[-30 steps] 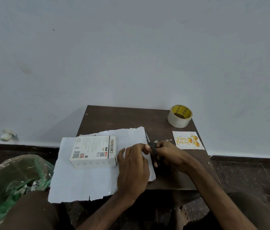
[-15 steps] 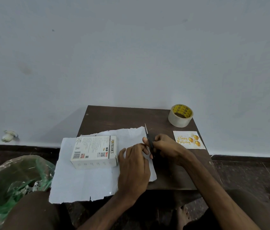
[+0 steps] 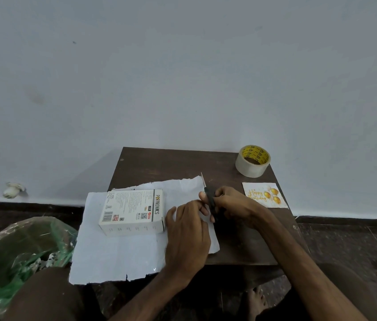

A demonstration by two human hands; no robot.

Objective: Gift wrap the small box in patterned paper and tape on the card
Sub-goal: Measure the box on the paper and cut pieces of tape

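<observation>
A small white printed box (image 3: 133, 210) lies flat on a white sheet of paper (image 3: 115, 253) spread over a small dark wooden table (image 3: 173, 164). My left hand (image 3: 187, 230) rests on the paper just right of the box, fingers spread flat. My right hand (image 3: 231, 206) grips black-handled scissors (image 3: 208, 195) at the paper's right edge, blades pointing away from me. A birthday card (image 3: 265, 195) with gold balloons lies at the table's right edge. The roll of clear tape (image 3: 252, 161) stands at the far right corner.
A green plastic bag (image 3: 18, 253) with scraps sits on the floor at the lower left. A pale wall rises right behind the table. A small white object (image 3: 12, 189) lies at the wall's foot on the left. My knees and a foot are below the table.
My right hand has slid the scissors further away from me along the paper's right edge. My left hand stays on the paper. Box, card and tape have not moved.
</observation>
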